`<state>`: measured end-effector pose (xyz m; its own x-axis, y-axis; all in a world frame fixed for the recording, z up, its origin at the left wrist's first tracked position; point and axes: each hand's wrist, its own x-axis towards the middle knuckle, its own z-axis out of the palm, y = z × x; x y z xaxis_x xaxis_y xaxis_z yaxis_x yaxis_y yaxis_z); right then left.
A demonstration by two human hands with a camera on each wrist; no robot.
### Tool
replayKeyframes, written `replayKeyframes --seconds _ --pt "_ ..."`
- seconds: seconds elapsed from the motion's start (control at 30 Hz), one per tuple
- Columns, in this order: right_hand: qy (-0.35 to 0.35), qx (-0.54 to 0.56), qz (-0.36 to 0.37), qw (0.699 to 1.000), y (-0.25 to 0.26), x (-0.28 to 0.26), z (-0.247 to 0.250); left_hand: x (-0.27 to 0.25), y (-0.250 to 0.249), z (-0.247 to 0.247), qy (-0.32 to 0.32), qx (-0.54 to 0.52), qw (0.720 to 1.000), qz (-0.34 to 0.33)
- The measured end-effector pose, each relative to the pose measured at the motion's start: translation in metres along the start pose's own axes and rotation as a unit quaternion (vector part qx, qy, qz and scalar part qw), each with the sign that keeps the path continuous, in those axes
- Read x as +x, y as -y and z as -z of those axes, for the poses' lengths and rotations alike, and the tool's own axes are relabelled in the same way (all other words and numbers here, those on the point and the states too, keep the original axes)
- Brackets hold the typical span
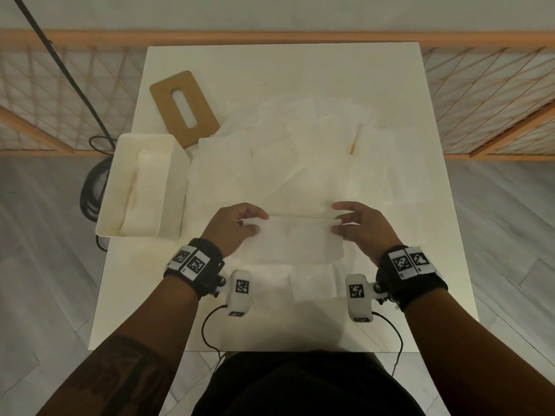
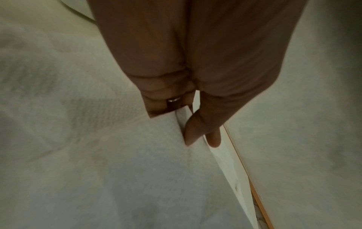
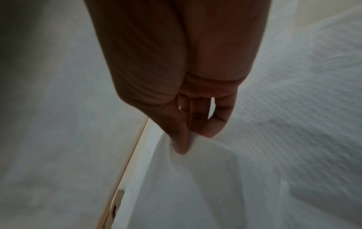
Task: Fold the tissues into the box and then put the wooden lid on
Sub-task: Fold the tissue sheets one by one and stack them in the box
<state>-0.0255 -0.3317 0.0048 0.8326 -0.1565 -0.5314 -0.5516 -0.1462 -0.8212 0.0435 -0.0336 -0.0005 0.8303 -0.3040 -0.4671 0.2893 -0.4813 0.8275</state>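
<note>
Black wristbands (image 1: 207, 267) with checkered white tags, white cabled wrist cameras (image 1: 238, 292), bare forearms.

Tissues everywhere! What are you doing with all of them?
A person is folding them. The left hand and right hand each pinch an end of one tissue over the table. The white box already holds some, and the wooden lid lies behind it, not on yet.

Both hands (image 1: 300, 226) in pinch grip
</note>
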Motion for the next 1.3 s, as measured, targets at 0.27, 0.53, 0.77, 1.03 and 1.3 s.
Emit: replayKeyframes --seconds 0.27,0.53,0.77,1.03,1.3 --pt "-0.006 0.004 -0.012 1.0 0.004 -0.003 0.0 -0.005 -0.006 -0.003 0.014 -0.131 0.988 0.083" --pt "-0.003 0.133 -0.136 0.982 0.012 -0.006 -0.007 -0.019 -0.02 -0.003 0.072 -0.349 0.922 0.153" --pt "-0.027 -0.066 -0.154 0.985 0.018 -0.002 -0.009 -0.029 -0.029 -0.007 0.11 -0.349 0.919 0.148" --pt "-0.052 -0.05 -0.207 0.976 0.017 0.0 -0.009 -0.037 -0.02 -0.002 0.15 -0.467 0.859 0.147" --pt "-0.026 0.017 -0.207 0.978 0.028 -0.006 -0.016 -0.026 -0.016 -0.017 0.082 -0.307 0.941 0.117"
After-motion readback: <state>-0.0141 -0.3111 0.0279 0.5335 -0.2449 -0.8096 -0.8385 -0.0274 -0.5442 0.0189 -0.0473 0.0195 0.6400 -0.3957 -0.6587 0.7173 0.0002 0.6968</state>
